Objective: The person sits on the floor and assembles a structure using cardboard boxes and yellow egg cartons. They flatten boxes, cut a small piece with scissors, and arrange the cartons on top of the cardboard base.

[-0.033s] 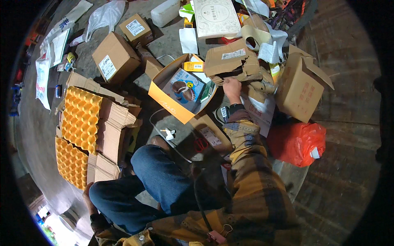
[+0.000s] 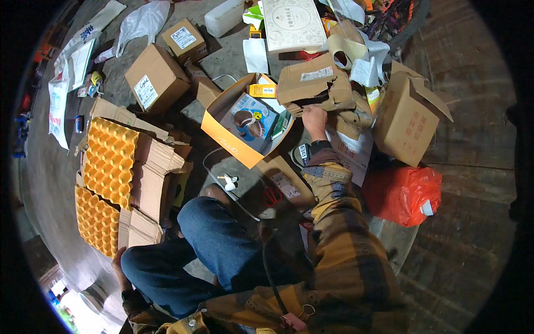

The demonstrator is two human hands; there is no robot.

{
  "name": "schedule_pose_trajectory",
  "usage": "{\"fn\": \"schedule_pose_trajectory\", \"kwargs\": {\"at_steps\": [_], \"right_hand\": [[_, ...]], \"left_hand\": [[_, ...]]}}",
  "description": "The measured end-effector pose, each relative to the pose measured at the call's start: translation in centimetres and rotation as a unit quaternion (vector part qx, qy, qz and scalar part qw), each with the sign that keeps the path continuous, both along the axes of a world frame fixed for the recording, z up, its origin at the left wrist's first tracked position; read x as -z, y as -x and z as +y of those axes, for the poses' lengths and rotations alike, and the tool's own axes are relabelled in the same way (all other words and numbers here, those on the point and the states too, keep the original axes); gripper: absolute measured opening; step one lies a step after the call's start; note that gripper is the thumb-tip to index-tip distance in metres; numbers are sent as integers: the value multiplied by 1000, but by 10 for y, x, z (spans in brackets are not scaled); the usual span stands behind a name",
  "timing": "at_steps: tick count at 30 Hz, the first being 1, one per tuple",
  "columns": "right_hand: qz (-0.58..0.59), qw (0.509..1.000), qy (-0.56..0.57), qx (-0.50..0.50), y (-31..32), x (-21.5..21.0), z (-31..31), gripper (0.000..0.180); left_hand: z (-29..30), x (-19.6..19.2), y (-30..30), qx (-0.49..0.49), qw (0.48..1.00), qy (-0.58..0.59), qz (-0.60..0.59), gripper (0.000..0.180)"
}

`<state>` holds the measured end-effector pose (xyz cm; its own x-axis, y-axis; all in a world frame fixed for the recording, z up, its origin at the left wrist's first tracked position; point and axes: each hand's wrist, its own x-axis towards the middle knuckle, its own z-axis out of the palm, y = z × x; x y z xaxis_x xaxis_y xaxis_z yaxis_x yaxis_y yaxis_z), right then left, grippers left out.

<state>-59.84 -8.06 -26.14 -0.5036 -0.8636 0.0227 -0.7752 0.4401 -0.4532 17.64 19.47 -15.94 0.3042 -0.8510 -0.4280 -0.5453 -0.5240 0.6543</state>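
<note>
My right hand reaches forward and grips the lower edge of a torn, flattened piece of brown cardboard, which lies over other scraps. Just left of it stands an open orange box holding a blue product package and a small yellow carton. My left hand is far back at the lower left, resting on the ground beside folded cardboard, with nothing in it. My bent knee in blue jeans lies between the two hands.
Stacked orange egg trays lie at the left. An open brown carton and a red plastic bag sit at the right. Taped cardboard boxes stand at the back left, a flat white box at the back. Red-handled scissors lie near my knee.
</note>
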Motion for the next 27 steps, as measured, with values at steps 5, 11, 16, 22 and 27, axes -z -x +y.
{"fn": "schedule_pose_trajectory", "kwargs": {"at_steps": [5, 11, 16, 22, 27], "right_hand": [[-430, 873, -104, 203, 27, -17, -35, 43], [-533, 798, -27, 280, 38, -15, -60, 49], [-471, 810, 61, 344, 51, 24, -64, 41], [-462, 834, 193, 234, 35, 17, -24, 28], [-458, 847, 212, 167, 12, -42, 39, 15]], "left_hand": [[0, -6, 7, -49, 997, 4, 55, 27], [15, -13, 10, 40, 997, 18, -68, 25], [20, -7, -1, -4, 999, 9, -52, 23], [18, -15, 3, 32, 995, -1, -92, 22], [21, -14, 11, 28, 995, 32, -94, 25]]}}
